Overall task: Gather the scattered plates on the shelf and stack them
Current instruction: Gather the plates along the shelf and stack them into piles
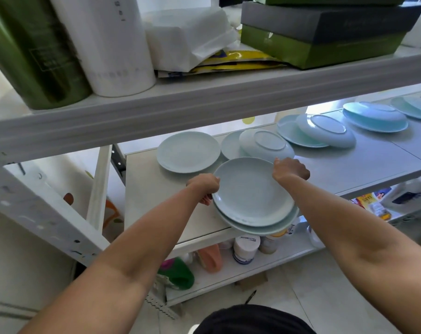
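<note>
At the shelf [151, 201] edge, left hand [203, 186] and right hand [290, 169] grip the plate stack [250, 196] (opposite rims); an overturned plate [267, 143] lies just beyond the right.

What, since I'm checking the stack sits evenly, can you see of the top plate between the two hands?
The top plate is round, pale blue-grey and glossy like glazed ceramic, face up with a raised rim. It lies on a matching lower plate, which peeks out at the near right. The left hand grips its left rim, the right hand its far right rim. The pair overhangs the front edge of the shelf.
</note>
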The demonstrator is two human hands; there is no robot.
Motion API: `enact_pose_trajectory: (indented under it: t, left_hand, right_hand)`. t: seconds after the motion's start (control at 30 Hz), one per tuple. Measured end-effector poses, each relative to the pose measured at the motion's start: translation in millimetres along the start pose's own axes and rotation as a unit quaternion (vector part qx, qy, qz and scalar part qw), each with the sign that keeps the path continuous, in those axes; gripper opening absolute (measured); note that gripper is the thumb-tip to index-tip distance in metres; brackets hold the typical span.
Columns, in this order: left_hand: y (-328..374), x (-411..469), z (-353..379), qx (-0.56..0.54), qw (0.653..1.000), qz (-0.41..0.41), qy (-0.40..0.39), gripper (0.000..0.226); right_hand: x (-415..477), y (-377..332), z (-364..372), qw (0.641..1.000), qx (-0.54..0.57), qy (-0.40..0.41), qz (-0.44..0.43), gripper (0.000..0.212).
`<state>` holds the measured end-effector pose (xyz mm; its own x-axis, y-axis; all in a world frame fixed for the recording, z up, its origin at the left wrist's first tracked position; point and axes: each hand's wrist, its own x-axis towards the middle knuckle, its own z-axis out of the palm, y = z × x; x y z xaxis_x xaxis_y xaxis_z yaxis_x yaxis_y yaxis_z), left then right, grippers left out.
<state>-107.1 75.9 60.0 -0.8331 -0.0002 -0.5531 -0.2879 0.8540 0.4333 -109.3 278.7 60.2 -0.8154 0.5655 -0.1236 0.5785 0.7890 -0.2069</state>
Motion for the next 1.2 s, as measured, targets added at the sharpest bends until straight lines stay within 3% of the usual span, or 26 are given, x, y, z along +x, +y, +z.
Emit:
enact_pose_trajectory:
  t: [0.17, 0.33, 0.47, 0.57, 0.7, 0.77, 0.9, 1.0, 1.03, 1.13, 1.2]
  left_hand:
    - [-2.0, 1.0, -8.7, -0.039, 0.997, -0.039, -0.046, 0.075]
    - [-9.7, 12.8, -28.4, -0.214, 0.974, -0.072, 0.012, 0.063]
    - [-23.4, 20.4, -43.1, -0.442, 0.885, -0.14, 0.039, 0.048]
    - [-33.3, 28.6, -49.1, -0.57, 0.805, -0.155, 0.063, 0.045]
    - [-44.9, 53.6, -55.9, -0.675, 0.718, -0.13, 0.104, 0.047]
    - [-46.6, 57.4, -59.0, -0.679, 0.714, -0.136, 0.107, 0.046]
    - [-41.6, 51.5, -63.6, -0.647, 0.743, -0.137, 0.103, 0.038]
    - [-38.5, 52.4, -64.6, -0.638, 0.753, -0.135, 0.089, 0.009]
    - [-37.1, 52.1, -64.2, -0.637, 0.754, -0.137, 0.09, 0.009]
    - [-35.6, 54.1, -61.8, -0.613, 0.772, -0.12, 0.113, 0.035]
    - [-33.0, 52.4, -64.2, -0.641, 0.747, -0.114, 0.133, 0.045]
  right_hand:
    - [-0.5, -23.6, -1.2, 0.998, -0.043, 0.009, -0.046, 0.047]
    - [1.5, -60.1, -2.4, 0.981, 0.049, -0.018, -0.185, 0.041]
    - [-0.3, -94.0, -6.6, 0.95, 0.236, -0.121, -0.167, 0.039]
    - [-4.6, -113.1, -7.9, 0.89, 0.392, -0.204, -0.113, 0.04]
    - [-6.2, -131.4, -4.4, 0.813, 0.507, -0.283, -0.042, 0.038]
    - [-4.8, -138.6, -0.1, 0.789, 0.527, -0.316, -0.021, 0.038]
    - [1.2, -145.1, 11.7, 0.79, 0.518, -0.327, 0.007, 0.039]
    - [6.3, -146.5, 18.2, 0.79, 0.514, -0.334, 0.022, 0.039]
    - [4.4, -146.6, 18.1, 0.781, 0.522, -0.342, 0.029, 0.038]
    - [1.6, -147.4, 18.0, 0.748, 0.557, -0.359, 0.035, 0.037]
    - [2.8, -147.0, 19.0, 0.747, 0.561, -0.354, 0.029, 0.037]
